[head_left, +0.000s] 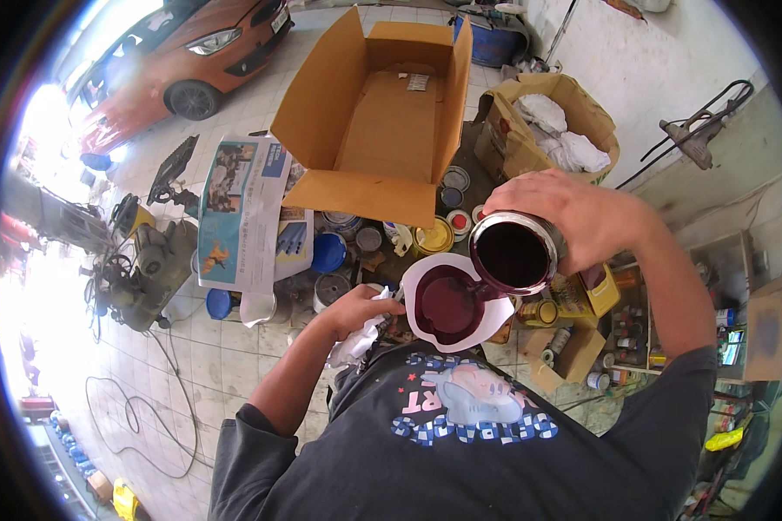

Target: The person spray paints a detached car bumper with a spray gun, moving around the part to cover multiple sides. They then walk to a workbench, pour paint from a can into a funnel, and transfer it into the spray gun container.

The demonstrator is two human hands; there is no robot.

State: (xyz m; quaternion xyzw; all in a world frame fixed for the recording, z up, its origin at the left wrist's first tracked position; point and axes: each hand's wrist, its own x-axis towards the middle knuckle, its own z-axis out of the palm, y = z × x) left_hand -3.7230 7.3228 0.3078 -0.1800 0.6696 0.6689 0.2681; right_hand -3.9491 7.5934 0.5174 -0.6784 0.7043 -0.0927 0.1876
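Note:
My right hand (573, 213) is wrapped round an open metal paint can (513, 253), tilted to the left. The can holds very dark red paint, and its lip rests over the right edge of a white, wide-rimmed vessel (497, 318). Dark red paint (447, 304) lies inside that vessel. My left hand (356, 313) is closed on a crumpled white paper or cloth (353, 346), its thumb reaching the vessel's left rim. Something dark and metallic shows beneath those fingers; I cannot make out what it is.
Beyond my hands stands an open cardboard box (382, 130), with paint cans like a blue-lidded one (328, 252) crowded before it. Newspaper (239, 213) lies to the left. A carton with white plastic (573, 152) stands at right. A hose (139, 417) loops over the floor; an orange car (200, 61) is parked far left.

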